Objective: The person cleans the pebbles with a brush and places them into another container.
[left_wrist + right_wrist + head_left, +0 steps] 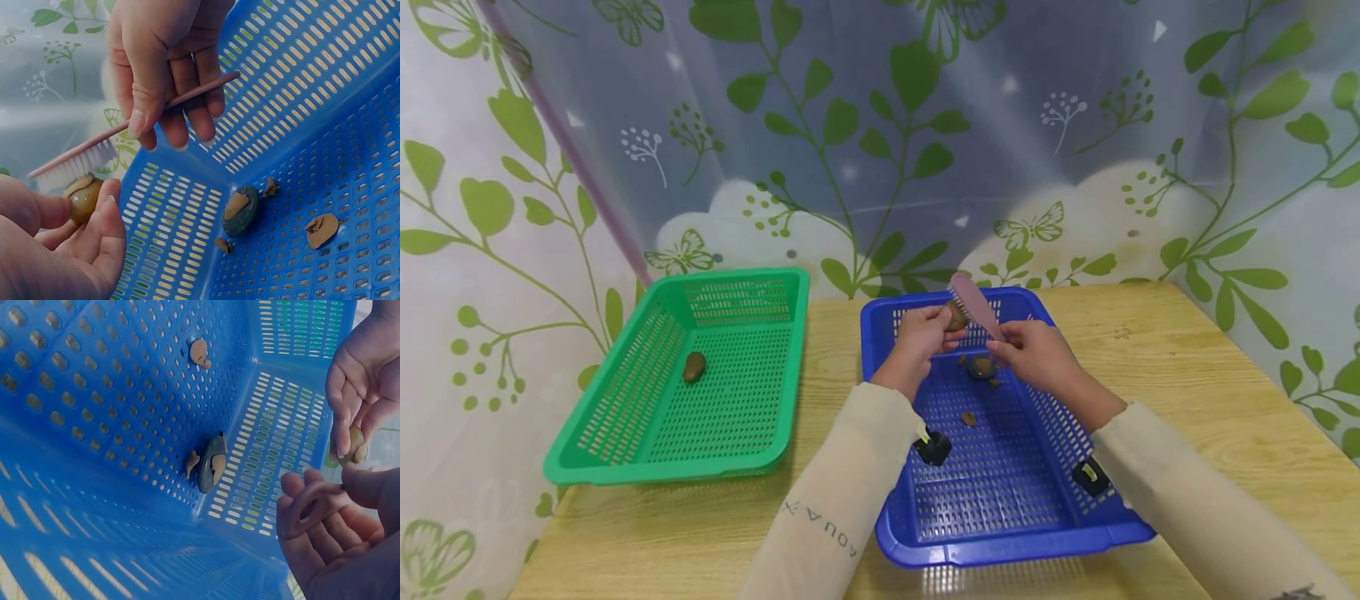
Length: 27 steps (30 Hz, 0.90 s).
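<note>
My left hand (pixel 922 340) pinches a small yellowish-brown stone (pixel 85 204) between thumb and fingers, above the far part of the blue basket (pixel 1000 550). A tan mud-like patch covers part of the stone's top. My right hand (pixel 1039 357) grips the handle of a pink brush (pixel 976 305) with white bristles. In the left wrist view the bristles (pixel 75 167) point down and meet the stone's upper side. Below, a dark grey-green stone (pixel 240 211) with a tan patch lies in the basket. Small tan clumps and a flat tan piece (pixel 322 230) lie near it.
To the left stands a green basket (pixel 797 358) with one brown stone (pixel 694 367) in it. Both baskets are on a wooden table (pixel 1150 358). A leaf-patterned curtain (pixel 865 150) hangs behind. Black wrist devices (pixel 932 448) sit below both hands.
</note>
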### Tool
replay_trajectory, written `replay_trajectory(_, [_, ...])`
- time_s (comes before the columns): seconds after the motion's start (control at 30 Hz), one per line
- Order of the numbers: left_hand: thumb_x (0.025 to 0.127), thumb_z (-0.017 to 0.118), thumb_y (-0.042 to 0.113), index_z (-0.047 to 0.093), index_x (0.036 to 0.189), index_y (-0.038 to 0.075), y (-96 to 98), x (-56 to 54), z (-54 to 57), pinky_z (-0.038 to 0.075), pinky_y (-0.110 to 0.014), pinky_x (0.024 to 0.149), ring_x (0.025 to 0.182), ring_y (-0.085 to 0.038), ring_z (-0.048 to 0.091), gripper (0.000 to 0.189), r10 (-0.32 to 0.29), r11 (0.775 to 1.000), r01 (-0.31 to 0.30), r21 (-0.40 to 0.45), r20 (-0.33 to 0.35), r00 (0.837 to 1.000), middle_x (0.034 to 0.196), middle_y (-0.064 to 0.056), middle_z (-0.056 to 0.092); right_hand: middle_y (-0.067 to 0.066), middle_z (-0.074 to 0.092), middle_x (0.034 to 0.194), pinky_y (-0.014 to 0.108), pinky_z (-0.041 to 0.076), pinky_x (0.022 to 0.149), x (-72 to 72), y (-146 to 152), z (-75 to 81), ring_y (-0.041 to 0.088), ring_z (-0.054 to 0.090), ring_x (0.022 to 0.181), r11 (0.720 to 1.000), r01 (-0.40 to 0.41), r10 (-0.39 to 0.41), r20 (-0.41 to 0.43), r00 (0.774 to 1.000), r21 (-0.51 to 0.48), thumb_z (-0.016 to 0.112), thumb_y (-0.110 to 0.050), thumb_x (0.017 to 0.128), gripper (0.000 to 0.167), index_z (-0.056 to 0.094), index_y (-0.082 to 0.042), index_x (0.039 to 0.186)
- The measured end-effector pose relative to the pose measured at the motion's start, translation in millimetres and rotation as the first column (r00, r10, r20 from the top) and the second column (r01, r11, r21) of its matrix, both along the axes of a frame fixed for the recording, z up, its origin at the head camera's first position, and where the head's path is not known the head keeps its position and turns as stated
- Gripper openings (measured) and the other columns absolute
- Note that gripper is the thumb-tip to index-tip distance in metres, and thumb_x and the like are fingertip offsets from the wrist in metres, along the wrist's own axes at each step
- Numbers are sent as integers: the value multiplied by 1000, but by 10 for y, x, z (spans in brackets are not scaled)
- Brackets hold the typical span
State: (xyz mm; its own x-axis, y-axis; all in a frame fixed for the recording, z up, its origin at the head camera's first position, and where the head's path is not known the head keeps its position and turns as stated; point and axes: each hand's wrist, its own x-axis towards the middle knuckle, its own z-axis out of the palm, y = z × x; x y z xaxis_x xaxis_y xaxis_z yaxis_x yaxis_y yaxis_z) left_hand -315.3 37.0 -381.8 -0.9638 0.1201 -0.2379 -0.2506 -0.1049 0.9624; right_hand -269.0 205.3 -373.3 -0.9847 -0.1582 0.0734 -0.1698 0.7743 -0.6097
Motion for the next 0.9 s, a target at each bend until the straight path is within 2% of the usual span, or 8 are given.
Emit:
replay_trajectory(0.07, [104, 45, 15, 51, 137, -3, -4, 1, 4, 56, -23, 68, 100, -26, 69, 38, 8, 1000, -9, 23, 19, 1000, 119, -21, 65, 18, 72, 91, 29, 48, 53, 2, 8, 0, 22, 67, 69, 999, 31, -31, 10, 999, -15, 55, -19, 100, 26, 65, 4, 108])
replay_trajectory(0.2, [104, 44, 14, 48, 140, -3, -9, -6, 9, 56, -21, 66, 98, -26, 70, 39, 19, 998, -21, 60, 37, 999, 119, -21, 64, 16, 71, 86, 29, 47, 53, -2, 9, 3, 21, 65, 68, 998, 61, -61, -21, 998, -18, 55, -20, 100, 25, 64, 4, 104])
replay_trajectory(0.3, [104, 44, 13, 49, 138, -4, -7, -11, 6, 56, -21, 67, 96, -25, 70, 38, 18, 997, -21, 79, 35, 999, 117, -22, 64, 13, 69, 82, 30, 44, 56, -10, -3, 0, 20, 60, 67, 999, 33, -34, -77, 996, -25, 56, -18, 100, 23, 64, 3, 104])
replay_trajectory(0.43, [103, 46, 12, 52, 136, -3, -1, -8, 0, 57, -23, 71, 98, -26, 69, 37, 3, 997, -5, 82, 21, 1000, 117, -22, 66, 12, 70, 86, 31, 42, 58, -23, -15, -21, 22, 61, 73, 998, -10, 3, -117, 993, -58, 57, -17, 99, 22, 65, 3, 107])
replay_trajectory(0.63, [102, 48, 11, 57, 132, -1, 28, 13, 2, 54, -37, 88, 102, -29, 68, 33, -25, 998, 25, 61, -9, 1000, 115, -21, 67, 13, 70, 89, 31, 41, 59, -32, -14, -46, 20, 54, 69, 998, -46, 44, -73, 996, -32, 57, -18, 99, 22, 65, 0, 110])
replay_trajectory(0.73, [102, 47, 8, 57, 132, -3, 38, 14, 12, 54, -38, 89, 103, -30, 67, 33, -25, 998, 25, 63, -1, 1000, 114, -21, 67, 14, 70, 91, 32, 40, 60, -24, -8, -41, 18, 53, 68, 997, -73, 72, -41, 997, -12, 57, -18, 99, 23, 64, 0, 112])
replay_trajectory(0.9, [102, 48, 10, 56, 133, -3, 28, 9, 16, 56, -33, 84, 101, -28, 68, 34, -31, 998, 31, 52, 7, 999, 112, -20, 68, 11, 68, 83, 32, 38, 58, -14, -4, -30, 18, 49, 64, 996, -87, 87, -24, 996, 7, 57, -18, 99, 18, 65, -2, 101])
